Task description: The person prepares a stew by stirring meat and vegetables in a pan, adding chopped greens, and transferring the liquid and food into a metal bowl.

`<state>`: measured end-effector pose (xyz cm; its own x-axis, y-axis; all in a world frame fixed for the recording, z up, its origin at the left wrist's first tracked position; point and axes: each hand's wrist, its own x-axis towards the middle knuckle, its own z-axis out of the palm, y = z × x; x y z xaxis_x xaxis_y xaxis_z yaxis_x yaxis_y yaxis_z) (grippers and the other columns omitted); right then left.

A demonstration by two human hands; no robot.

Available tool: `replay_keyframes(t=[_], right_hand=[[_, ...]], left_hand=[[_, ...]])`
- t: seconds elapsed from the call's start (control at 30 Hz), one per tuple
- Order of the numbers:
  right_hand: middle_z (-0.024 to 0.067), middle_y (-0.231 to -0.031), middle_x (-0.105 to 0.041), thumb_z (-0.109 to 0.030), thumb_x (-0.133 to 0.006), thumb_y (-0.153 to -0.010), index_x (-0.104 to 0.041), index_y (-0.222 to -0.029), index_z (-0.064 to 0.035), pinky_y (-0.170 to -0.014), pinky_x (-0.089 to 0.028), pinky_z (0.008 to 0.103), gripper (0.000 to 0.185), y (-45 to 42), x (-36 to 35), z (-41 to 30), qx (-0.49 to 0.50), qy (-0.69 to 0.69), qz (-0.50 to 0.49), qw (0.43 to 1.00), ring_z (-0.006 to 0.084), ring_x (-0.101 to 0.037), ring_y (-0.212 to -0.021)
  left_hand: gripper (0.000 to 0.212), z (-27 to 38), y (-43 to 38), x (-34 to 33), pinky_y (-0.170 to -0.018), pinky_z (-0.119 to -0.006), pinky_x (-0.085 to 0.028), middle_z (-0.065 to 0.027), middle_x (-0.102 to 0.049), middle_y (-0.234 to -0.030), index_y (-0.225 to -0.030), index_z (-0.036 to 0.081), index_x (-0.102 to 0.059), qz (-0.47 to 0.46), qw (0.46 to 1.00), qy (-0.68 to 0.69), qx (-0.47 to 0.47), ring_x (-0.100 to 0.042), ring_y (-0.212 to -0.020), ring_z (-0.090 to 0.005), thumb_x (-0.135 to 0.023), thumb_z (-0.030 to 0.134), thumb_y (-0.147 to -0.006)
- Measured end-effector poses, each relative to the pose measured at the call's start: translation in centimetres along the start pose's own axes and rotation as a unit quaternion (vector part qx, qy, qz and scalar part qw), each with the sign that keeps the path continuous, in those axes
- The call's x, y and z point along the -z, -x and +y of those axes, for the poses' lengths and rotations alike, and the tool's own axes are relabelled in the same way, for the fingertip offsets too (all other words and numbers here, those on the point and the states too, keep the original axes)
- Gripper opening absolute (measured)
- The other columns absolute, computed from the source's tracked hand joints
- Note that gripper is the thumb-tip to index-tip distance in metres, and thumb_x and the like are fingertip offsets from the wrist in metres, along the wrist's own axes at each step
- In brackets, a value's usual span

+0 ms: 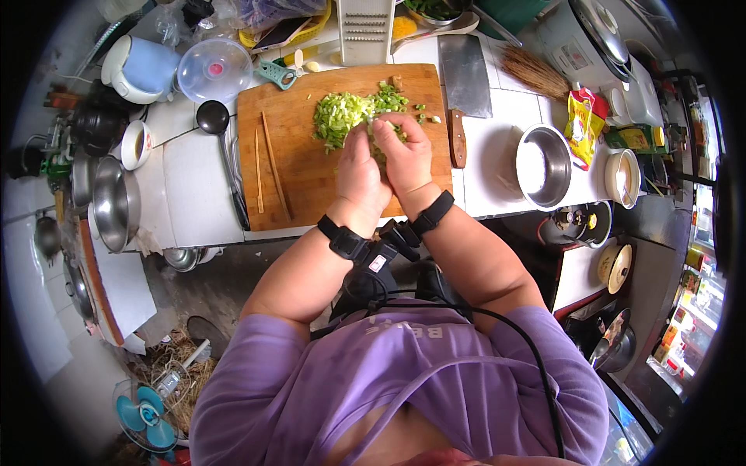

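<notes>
My left hand [364,175] and my right hand [408,154] are close together over the right part of a wooden cutting board [315,192]. Their fingertips meet around something small and pale, mostly hidden by the fingers. Chopped green onion [341,116] lies in a pile just beyond the fingertips, with darker green pieces [390,100] beside it. A few bits are scattered to the right. Two thin wooden sticks [271,166] rest on the board's left side. A cleaver [466,78] with a wooden handle lies along the board's right edge.
Left of the board are a black ladle [214,119], a clear plastic lid [204,73] and a steel bowl [113,204]. A metal grater [366,29] stands behind the board. To the right are a steel pot [543,166], a yellow-red packet [581,125] and a straw brush [533,73].
</notes>
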<state>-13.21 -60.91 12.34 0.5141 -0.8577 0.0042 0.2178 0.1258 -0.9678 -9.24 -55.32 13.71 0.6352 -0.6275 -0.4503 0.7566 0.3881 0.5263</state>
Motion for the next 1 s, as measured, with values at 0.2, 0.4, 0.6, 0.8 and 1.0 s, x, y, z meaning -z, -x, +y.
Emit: replay_keyframes(t=[0.2, 0.4, 0.6, 0.8, 1.0], right_hand=[[0.0056, -0.095, -0.063, -0.004, -0.067, -0.086, -0.065, -0.094, -0.0008, -0.078, -0.047, 0.0252, 0.009, 1.2, 4.4, -4.9, 0.055, -0.028, 0.044, 0.997, 0.0138, -0.058, -0.088], [0.0012, -0.090, -0.064, -0.009, -0.067, -0.087, -0.066, -0.097, -0.0036, -0.074, -0.049, 0.0251, 0.012, 4.1, 13.9, -12.7, 0.117, 0.049, 0.164, 0.978, 0.0096, -0.057, -0.083], [-0.0007, -0.090, -0.063, -0.007, -0.067, -0.088, -0.065, -0.095, -0.0049, -0.074, -0.047, 0.0215, 0.008, 12.4, 31.6, -23.9, 0.254, -0.077, 0.246, 0.932, 0.0061, -0.056, -0.083], [0.0001, -0.085, -0.062, -0.009, -0.069, -0.086, -0.066, -0.092, -0.0041, -0.070, -0.047, 0.0224, 0.008, 27.4, 55.0, -31.8, 0.331, -0.069, 0.381, 0.861, 0.0072, -0.056, -0.078], [0.0043, -0.084, -0.065, -0.017, -0.068, -0.087, -0.067, -0.092, -0.0041, -0.070, -0.049, 0.0263, 0.014, 41.8, 76.7, -33.8, 0.258, 0.011, 0.542, 0.800, 0.0105, -0.059, -0.076]], left_hand=[[0.025, -2.8, 3.1, -4.5, -0.091, -0.033, -0.048, -0.0049, -0.058, -0.110, -0.112, 0.009, -0.057, -0.045, 0.998, -0.047, -0.017, -0.056, -0.103, -0.0177, -0.045, 0.028, -0.101], [0.035, -11.1, 6.5, -10.7, -0.095, -0.035, -0.048, -0.0080, -0.060, -0.113, -0.113, 0.004, -0.057, -0.188, 0.976, -0.078, 0.079, -0.058, -0.107, -0.0201, -0.047, 0.035, -0.100], [0.029, -23.0, 22.1, -24.0, -0.094, -0.036, -0.047, -0.0089, -0.056, -0.115, -0.117, 0.006, -0.051, -0.344, 0.916, -0.152, 0.138, -0.057, -0.107, -0.0217, -0.041, 0.029, -0.103], [0.027, -44.3, 40.0, -31.3, -0.091, -0.033, -0.048, -0.0085, -0.058, -0.108, -0.113, 0.006, -0.053, -0.462, 0.838, -0.182, 0.224, -0.057, -0.103, -0.0199, -0.040, 0.028, -0.104], [0.027, -66.6, 53.2, -32.8, -0.091, -0.036, -0.050, -0.0097, -0.060, -0.110, -0.116, 0.004, -0.053, -0.457, 0.756, -0.190, 0.428, -0.060, -0.102, -0.0219, -0.042, 0.025, -0.102]])
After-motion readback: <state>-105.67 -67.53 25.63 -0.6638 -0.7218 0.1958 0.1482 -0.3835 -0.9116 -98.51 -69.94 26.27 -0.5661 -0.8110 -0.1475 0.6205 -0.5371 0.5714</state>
